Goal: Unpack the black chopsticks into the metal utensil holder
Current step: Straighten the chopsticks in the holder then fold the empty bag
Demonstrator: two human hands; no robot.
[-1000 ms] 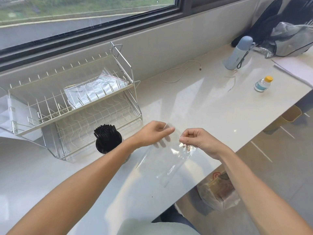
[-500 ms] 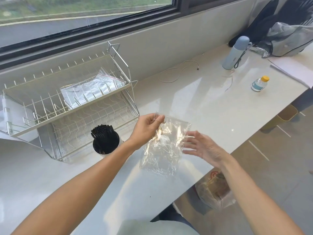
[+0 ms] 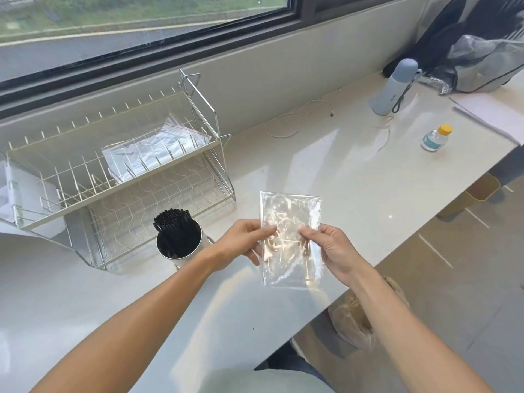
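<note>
A bundle of black chopsticks (image 3: 172, 221) stands upright in the round metal utensil holder (image 3: 195, 241), in front of the dish rack. A clear, empty plastic bag (image 3: 289, 211), folded flat, hangs above the counter to the holder's right. My left hand (image 3: 244, 241) pinches the bag's left edge. Its right edge is gripped by my right hand (image 3: 334, 252). Both thumbs press on the front of the bag.
A two-tier wire dish rack (image 3: 119, 177) with a zip bag on its upper tier stands at the left. A pale blue flask (image 3: 394, 87), a small yellow-capped bottle (image 3: 434, 138) and a white cable (image 3: 297, 120) lie at the back right. The counter edge runs diagonally at the right.
The bag went from stretched long between both hands to folded in half. My right hand briefly let go, then took the bag's right edge again.
</note>
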